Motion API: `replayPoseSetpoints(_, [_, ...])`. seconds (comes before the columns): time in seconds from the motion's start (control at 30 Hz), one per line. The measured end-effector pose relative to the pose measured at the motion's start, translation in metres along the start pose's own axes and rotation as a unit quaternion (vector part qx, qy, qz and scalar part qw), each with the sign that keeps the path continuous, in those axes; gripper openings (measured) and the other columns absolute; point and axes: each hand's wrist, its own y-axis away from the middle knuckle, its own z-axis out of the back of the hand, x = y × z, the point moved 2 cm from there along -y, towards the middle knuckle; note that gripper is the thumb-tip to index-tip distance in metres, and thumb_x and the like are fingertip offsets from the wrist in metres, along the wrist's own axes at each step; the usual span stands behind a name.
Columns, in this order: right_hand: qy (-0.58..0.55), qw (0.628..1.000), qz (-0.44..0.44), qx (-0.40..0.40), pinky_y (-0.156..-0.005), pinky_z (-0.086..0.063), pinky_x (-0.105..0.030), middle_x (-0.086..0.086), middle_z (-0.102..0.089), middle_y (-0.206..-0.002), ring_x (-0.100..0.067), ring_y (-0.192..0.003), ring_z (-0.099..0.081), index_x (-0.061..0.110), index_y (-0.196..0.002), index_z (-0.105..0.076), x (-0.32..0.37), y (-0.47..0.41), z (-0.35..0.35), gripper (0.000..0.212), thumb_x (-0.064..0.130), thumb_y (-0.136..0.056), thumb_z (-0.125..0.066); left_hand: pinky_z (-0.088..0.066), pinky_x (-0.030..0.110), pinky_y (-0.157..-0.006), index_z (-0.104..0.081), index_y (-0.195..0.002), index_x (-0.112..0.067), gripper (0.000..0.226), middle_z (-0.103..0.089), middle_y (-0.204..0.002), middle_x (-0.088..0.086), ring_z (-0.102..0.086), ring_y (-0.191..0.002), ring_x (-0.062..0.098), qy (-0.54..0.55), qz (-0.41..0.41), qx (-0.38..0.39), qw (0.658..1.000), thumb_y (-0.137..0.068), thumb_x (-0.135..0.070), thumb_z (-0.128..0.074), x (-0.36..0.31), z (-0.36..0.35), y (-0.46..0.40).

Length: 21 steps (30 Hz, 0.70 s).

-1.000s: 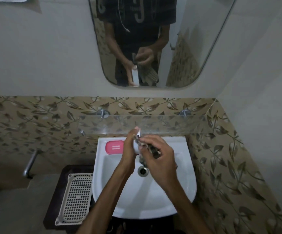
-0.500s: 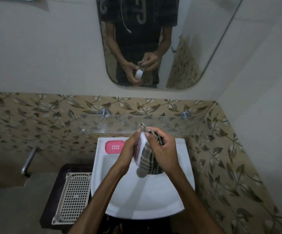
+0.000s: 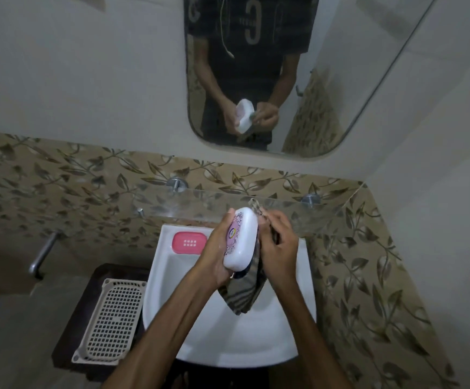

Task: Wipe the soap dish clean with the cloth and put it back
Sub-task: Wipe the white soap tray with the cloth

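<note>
**A:** Start at the fingers. What has each hand got?

**B:** The left hand has its fingers curled round the soap dish, thumb tip up near the far end, the other fingers under the near end. The right hand has its fingers closed on the cloth, bunched against the dish's right flank.

**A:** So where does the dish lie from the wiping fingers?

**B:** Directly to their left, touching through the cloth. The dish is held up on edge over the basin, its white, sticker-marked face turned towards the camera. Its long axis runs away from the person, far end tipped a little to the right.

**A:** And the cloth?

**B:** Sandwiched between the right palm and the dish's hidden side. One corner pokes up past the far end; the rest hangs loose below both hands.

**A:** Which hand is nearer the place it goes back to?

**B:** That spot I can't name for certain. A pink tray sits on the basin's back-left corner, just beside the left wrist. If that's its base, the left hand already holds the dish on that side.

**A:** And the next stroke?

**B:** I'd judge it runs along the long axis, right hand sliding while the left steadies.
</note>
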Motion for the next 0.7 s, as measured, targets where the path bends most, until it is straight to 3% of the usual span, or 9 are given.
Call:
replayPoseSetpoints(0.07, [0.017,0.999,0.042,0.013,-0.086,-0.05,-0.015,0.0,-0.068,-0.11,-0.002,-0.102,-0.065,0.01,-0.12,-0.074,0.01,0.013,0.002,0.022,0.005,-0.1,-0.066,-0.061,0.03,-0.07,-0.078,-0.088,-0.005,0.042,-0.075,-0.084,0.011,-0.074,-0.075,0.021,0.018,0.017,0.007,1.0,-0.097,-0.043,-0.06,-0.005,0.0,0.003])
replayPoseSetpoints(0.13, [0.0,0.995,0.089,0.052,-0.086,-0.053,-0.018,0.003,-0.064,-0.114,-0.008,-0.104,-0.065,0.007,-0.121,-0.071,0.019,0.031,0.001,0.023,0.014,-0.101,-0.063,-0.059,0.036,-0.081,-0.076,-0.093,-0.005,0.043,-0.072,-0.086,0.013,-0.072,-0.079,0.024,0.024,0.024,0.005,0.999,-0.097,-0.044,-0.06,-0.015,-0.002,0.005])
replayPoseSetpoints(0.2, [-0.012,0.995,0.066,0.07,-0.088,-0.051,-0.017,0.005,-0.056,-0.119,-0.007,-0.108,-0.061,0.004,-0.122,-0.07,0.016,0.022,0.001,0.028,0.02,-0.103,-0.058,-0.06,0.035,-0.078,-0.078,-0.091,-0.008,0.035,-0.074,-0.083,0.011,-0.074,-0.078,0.022,0.009,0.026,0.029,0.999,-0.089,-0.042,-0.071,-0.017,-0.004,0.004])
replayPoseSetpoints(0.27, [0.006,0.998,0.022,0.052,-0.083,-0.048,-0.016,0.004,-0.053,-0.113,0.0,-0.101,-0.057,0.005,-0.122,-0.072,0.011,-0.005,0.003,0.028,0.02,-0.104,-0.056,-0.06,0.032,-0.074,-0.073,-0.097,-0.015,0.029,-0.075,-0.085,0.004,-0.074,-0.078,0.017,-0.026,0.027,0.028,0.999,-0.093,-0.043,-0.067,-0.014,-0.007,0.005])
replayPoseSetpoints(0.37, [0.0,0.996,0.015,0.085,-0.075,-0.048,-0.018,-0.001,-0.052,-0.106,0.001,-0.091,-0.057,0.007,-0.124,-0.072,0.014,0.003,-0.002,0.027,0.016,-0.106,-0.055,-0.052,0.032,-0.094,-0.065,-0.096,-0.009,0.03,-0.063,-0.095,0.008,-0.064,-0.086,0.019,0.018,0.034,0.014,0.999,-0.1,-0.037,-0.053,-0.014,-0.004,0.006])
replayPoseSetpoints(0.47, [-0.003,0.983,0.105,0.149,-0.073,-0.055,-0.026,0.0,-0.052,-0.109,-0.011,-0.094,-0.06,0.01,-0.133,-0.069,0.018,0.037,-0.001,0.033,0.02,-0.106,-0.054,-0.061,0.032,-0.069,-0.077,-0.072,-0.003,0.051,-0.068,-0.075,0.015,-0.069,-0.067,0.023,-0.003,0.029,-0.012,0.999,-0.103,-0.037,-0.054,-0.019,0.005,0.0])
replayPoseSetpoints(0.5, [0.006,0.983,0.113,0.145,-0.075,-0.053,-0.024,0.001,-0.052,-0.109,-0.011,-0.096,-0.06,0.012,-0.132,-0.07,0.014,0.032,0.0,0.034,0.022,-0.105,-0.053,-0.061,0.033,-0.069,-0.078,-0.071,-0.002,0.053,-0.07,-0.074,0.015,-0.07,-0.067,0.023,-0.001,0.032,-0.014,0.999,-0.103,-0.037,-0.054,-0.019,0.005,-0.001])
replayPoseSetpoints(0.6, [0.008,0.996,0.023,0.09,-0.08,-0.05,-0.02,0.001,-0.051,-0.105,-0.01,-0.095,-0.059,0.022,-0.129,-0.072,0.005,0.003,-0.004,0.033,0.028,-0.103,-0.053,-0.06,0.034,-0.082,-0.066,-0.1,0.0,0.033,-0.07,-0.092,0.014,-0.072,-0.085,0.024,0.028,-0.007,0.002,1.0,-0.103,-0.029,-0.051,-0.011,0.002,-0.006])
replayPoseSetpoints(0.7, [-0.009,0.992,0.05,0.115,-0.083,-0.05,-0.018,-0.001,-0.051,-0.108,-0.01,-0.1,-0.059,0.014,-0.131,-0.072,0.013,0.032,-0.009,0.034,0.025,-0.104,-0.055,-0.062,0.033,-0.063,-0.061,-0.092,0.002,0.037,-0.066,-0.079,0.019,-0.071,-0.066,0.027,0.023,0.016,-0.04,0.999,-0.106,-0.031,-0.05,-0.013,0.007,-0.005])
